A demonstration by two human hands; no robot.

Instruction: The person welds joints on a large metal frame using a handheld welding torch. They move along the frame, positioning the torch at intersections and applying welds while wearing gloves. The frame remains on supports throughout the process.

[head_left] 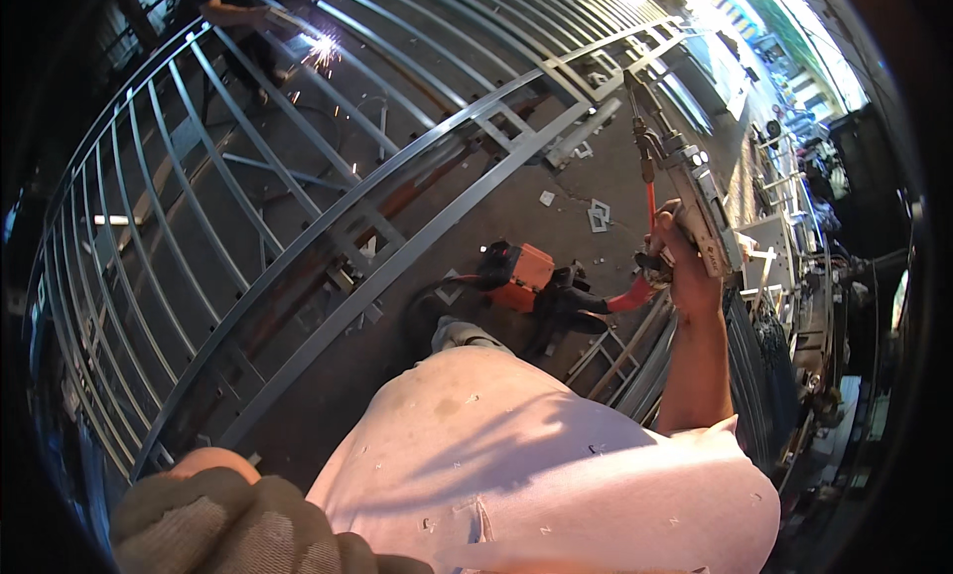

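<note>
My right hand (680, 251), bare, is raised on the right and wrapped round a silver-bodied welding gun (700, 202). The gun's long, thin nozzle points up and away, and a thin red tube (650, 199) runs along it. At the lower left, close to the camera, my left hand (223, 524) wears a brownish knitted glove. Its fingers are curled, and whatever they hold is hidden. Left of me lies a large metal frame (397, 246) of square tubes with many parallel bars; neither hand touches it.
A co-worker's arm (233, 16) is at the far left, near bright welding sparks (323, 50). An orange box (523, 278) with black parts stands on the floor by my feet. Small square metal plates (599, 216) lie scattered. Long metal tubes (645, 360) are stacked at the right.
</note>
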